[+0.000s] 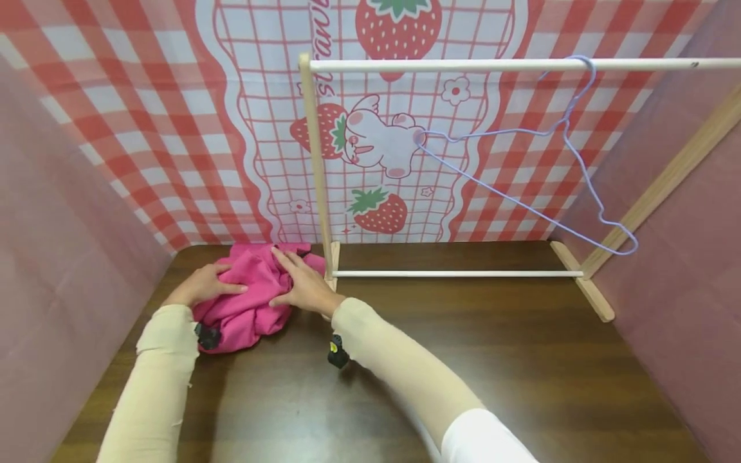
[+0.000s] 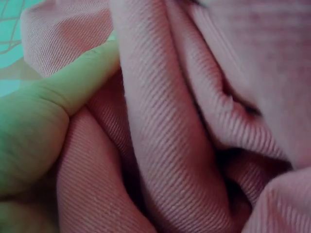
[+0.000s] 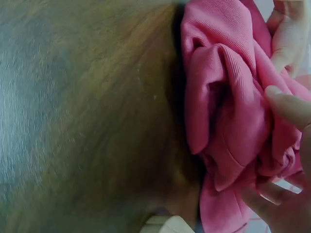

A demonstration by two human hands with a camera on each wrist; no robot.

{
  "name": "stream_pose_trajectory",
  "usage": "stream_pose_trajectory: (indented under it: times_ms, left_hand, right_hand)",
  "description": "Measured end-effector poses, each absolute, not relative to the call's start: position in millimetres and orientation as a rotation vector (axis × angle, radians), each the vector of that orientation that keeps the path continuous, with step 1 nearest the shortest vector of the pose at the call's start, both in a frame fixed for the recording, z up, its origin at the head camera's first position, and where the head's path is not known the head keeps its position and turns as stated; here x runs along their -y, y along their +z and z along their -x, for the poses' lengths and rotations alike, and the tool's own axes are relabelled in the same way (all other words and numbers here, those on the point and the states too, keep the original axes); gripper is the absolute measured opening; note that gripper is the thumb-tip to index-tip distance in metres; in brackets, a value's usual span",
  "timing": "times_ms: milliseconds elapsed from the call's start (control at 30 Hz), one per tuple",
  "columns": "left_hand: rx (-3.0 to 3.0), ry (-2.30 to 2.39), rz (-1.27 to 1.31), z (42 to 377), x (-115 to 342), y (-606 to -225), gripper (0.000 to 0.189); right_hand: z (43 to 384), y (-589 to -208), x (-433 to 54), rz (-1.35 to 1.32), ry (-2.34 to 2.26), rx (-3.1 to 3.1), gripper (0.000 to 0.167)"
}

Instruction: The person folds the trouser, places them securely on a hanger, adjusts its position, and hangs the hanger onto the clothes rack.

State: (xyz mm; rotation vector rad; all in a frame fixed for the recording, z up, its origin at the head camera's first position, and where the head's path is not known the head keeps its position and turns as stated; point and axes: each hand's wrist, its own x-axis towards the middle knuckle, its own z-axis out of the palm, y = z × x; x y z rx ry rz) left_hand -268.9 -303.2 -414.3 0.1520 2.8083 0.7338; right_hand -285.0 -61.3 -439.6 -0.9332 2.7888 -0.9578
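A crumpled bundle of pink ribbed cloth [image 1: 246,302] lies at the back left of the table. My left hand [image 1: 202,285] rests on the bundle's left side, its thumb stretched over the cloth. In the left wrist view, that thumb's tip goes out of sight behind a fold of the cloth [image 2: 165,126]. On the bundle's right side, my right hand [image 1: 305,284] touches the cloth with spread fingers. The right wrist view shows both the right hand [image 3: 291,199] and the left hand [image 3: 290,39] against the pink cloth [image 3: 238,116]. Some left fingertips are hidden.
A rack's wooden upright [image 1: 317,161] stands close beside my right hand. From its white top rail [image 1: 440,65] hangs a lilac wire hanger [image 1: 521,132] at the right. The rack's foot [image 1: 585,289] sits on the brown table [image 1: 440,347]. A strawberry-patterned cloth [image 1: 278,161] hangs behind.
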Motion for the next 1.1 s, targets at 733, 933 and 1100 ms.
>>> stream_pose_trajectory:
  times_ms: [733, 933, 1100]
  left_hand:
    - [-2.791, 0.636, -0.133, 274, 288, -417, 0.066]
    - [-2.801, 0.613, -0.100, 273, 289, -418, 0.069]
    - [-2.803, 0.604, -0.082, 272, 289, -419, 0.067]
  right_hand:
    - [283, -446, 73, 0.907, -0.505, -2.847, 0.083]
    - [282, -446, 77, 0.865, -0.492, -2.865, 0.082]
    - [280, -448, 77, 0.875, -0.521, -2.862, 0.082]
